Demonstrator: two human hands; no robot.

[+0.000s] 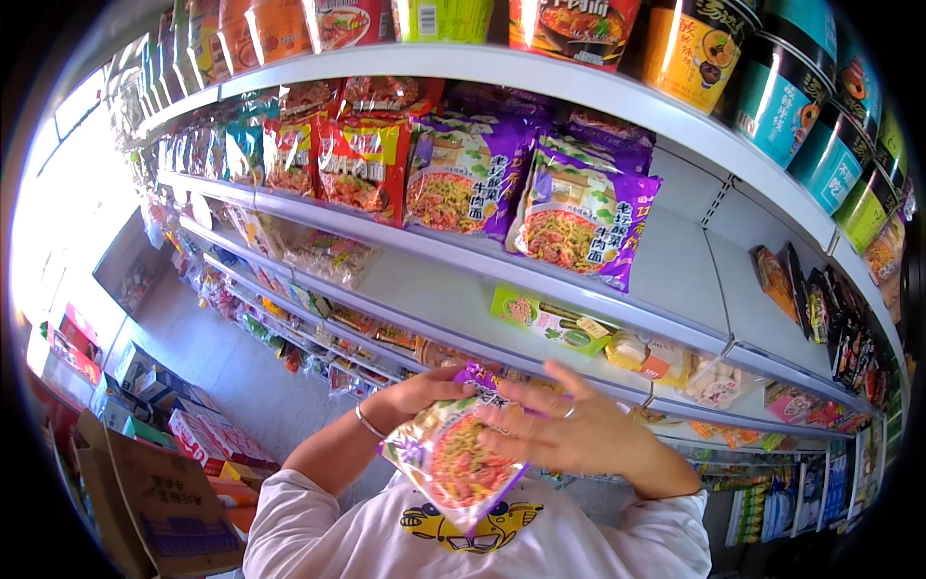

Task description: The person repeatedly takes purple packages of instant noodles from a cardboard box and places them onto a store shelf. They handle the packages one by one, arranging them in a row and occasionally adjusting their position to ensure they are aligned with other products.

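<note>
My left hand (427, 394), with a bangle at its wrist, grips the top corner of a purple instant noodle packet (474, 452) held against my chest. My right hand (564, 427), wearing a ring and slightly blurred, lies over the packet's upper right side with spread fingers; whether it grips is unclear. Above the hands, matching purple noodle packets (579, 217) stand in rows on a white metal shelf (463, 250). Red noodle packets (362, 170) stand to their left.
Cup noodles (579, 29) line the shelf above. A green box (546, 318) and packaged cakes (647, 358) lie on the shelf below. An open cardboard carton (170, 499) stands at lower left, beside stacked boxes (210, 438). Dark packets (846, 326) stand at the right.
</note>
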